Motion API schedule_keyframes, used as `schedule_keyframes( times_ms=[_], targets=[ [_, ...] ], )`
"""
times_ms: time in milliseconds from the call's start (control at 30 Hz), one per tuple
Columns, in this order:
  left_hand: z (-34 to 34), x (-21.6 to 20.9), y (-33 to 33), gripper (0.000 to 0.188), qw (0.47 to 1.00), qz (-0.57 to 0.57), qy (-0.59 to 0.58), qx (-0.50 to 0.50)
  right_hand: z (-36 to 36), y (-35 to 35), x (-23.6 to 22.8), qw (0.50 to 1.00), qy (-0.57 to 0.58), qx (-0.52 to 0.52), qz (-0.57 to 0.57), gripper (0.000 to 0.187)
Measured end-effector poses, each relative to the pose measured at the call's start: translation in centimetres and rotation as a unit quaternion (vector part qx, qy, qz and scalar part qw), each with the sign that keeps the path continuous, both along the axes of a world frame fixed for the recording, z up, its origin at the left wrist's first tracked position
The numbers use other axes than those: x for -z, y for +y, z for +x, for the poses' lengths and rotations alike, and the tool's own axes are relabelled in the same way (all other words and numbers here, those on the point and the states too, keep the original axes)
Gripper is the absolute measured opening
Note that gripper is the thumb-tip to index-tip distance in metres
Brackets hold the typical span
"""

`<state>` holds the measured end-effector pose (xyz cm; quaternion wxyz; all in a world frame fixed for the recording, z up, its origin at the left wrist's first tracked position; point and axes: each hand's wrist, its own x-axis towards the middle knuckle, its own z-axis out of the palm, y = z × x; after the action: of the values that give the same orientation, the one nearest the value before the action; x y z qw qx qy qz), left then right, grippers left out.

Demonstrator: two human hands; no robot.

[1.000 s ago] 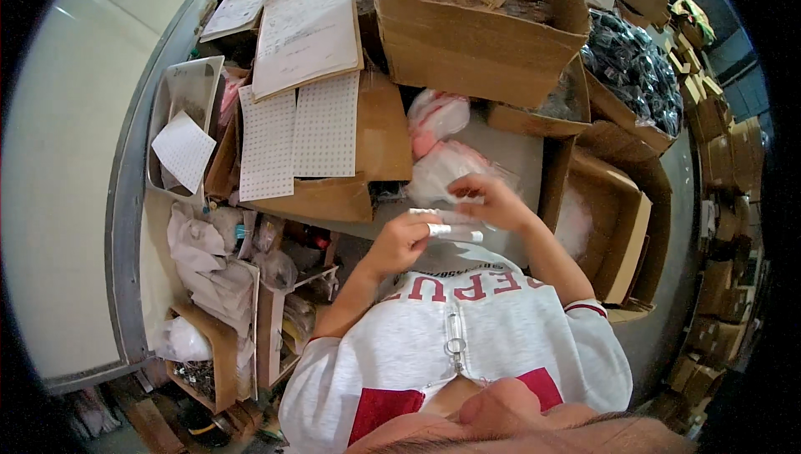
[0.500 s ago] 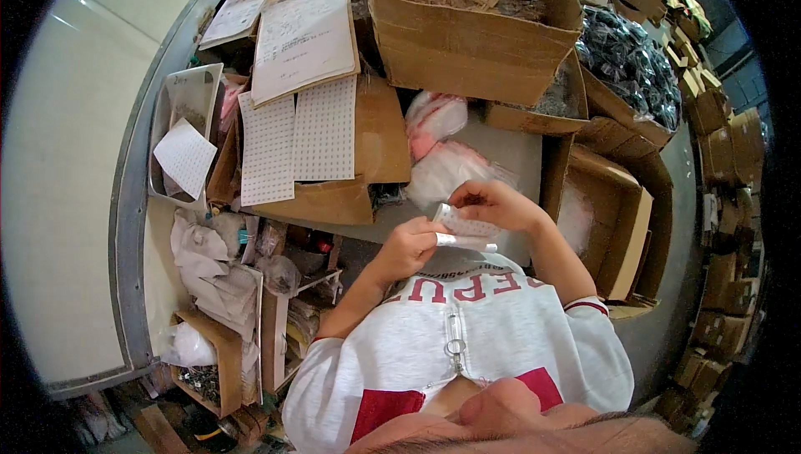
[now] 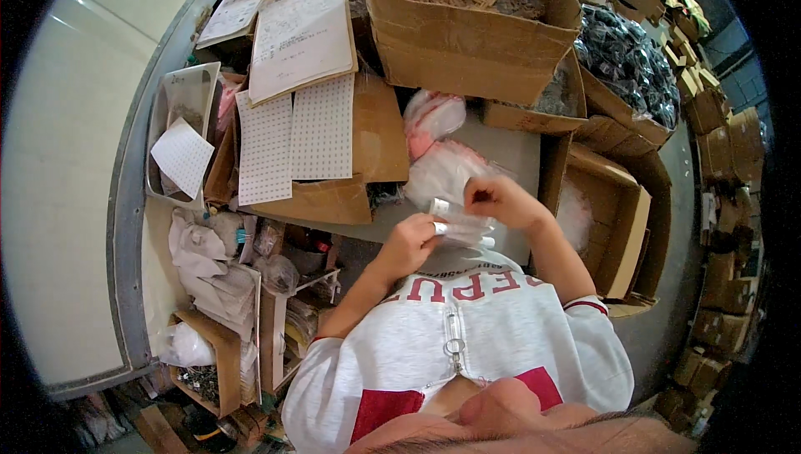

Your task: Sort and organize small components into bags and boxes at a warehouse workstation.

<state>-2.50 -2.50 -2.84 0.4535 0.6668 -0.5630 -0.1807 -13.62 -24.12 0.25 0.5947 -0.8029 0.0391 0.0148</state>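
My left hand point(image 3: 410, 244) is closed on a curled white label sheet point(image 3: 440, 206), its rolled edges showing beside the fingertips. A clear plastic bag point(image 3: 469, 222) lies against the sheet, between my two hands and in front of my shirt. Just above it and to the right is my right hand point(image 3: 506, 201), thumb and fingers bent together in a pinch. What those fingers hold, if anything, is too small to make out. Beyond my hands a heap of clear bags point(image 3: 446, 172) with pinkish-red edges lies on the grey table point(image 3: 516, 149).
White printed label sheets point(image 3: 322, 133) and a clipboard with paper point(image 3: 302, 37) lie over a carton at the left. A big cardboard box point(image 3: 471, 41) stands at the back. On the right are open cartons point(image 3: 617, 229) and black bagged parts point(image 3: 630, 62). A plastic bin point(image 3: 158, 141) stands far left.
My right hand has shifted slightly right, away from the label sheet, with its fingers more curled. The sheet has turned in my left hand, and the clear bag shows more plainly.
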Motion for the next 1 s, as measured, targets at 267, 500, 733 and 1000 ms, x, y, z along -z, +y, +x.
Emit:
schedule_keyframes(
  times_ms=[267, 500, 733, 1000],
  targets=[
    [2.2, 0.7, 1.6, 0.020, 0.993, 0.012, 0.032, -0.117, -3.8, -6.3, 14.4, 0.957, 0.141, 0.208, -0.147, 0.023],
    [2.5, 0.4, 1.5, 0.019, 0.992, 0.011, 0.016, -0.123, -3.6, -5.3, 15.8, 0.941, 0.087, 0.226, -0.235, 0.028],
    [2.3, 0.5, 1.7, 0.021, 0.992, 0.011, 0.029, -0.126, -3.2, -7.4, 15.8, 0.897, 0.207, 0.199, -0.336, 0.037],
    [2.5, -0.1, 2.1, 0.021, 0.990, 0.004, 0.018, -0.136, -0.5, -6.5, 15.1, 0.905, 0.205, 0.207, -0.310, 0.027]
  ],
)
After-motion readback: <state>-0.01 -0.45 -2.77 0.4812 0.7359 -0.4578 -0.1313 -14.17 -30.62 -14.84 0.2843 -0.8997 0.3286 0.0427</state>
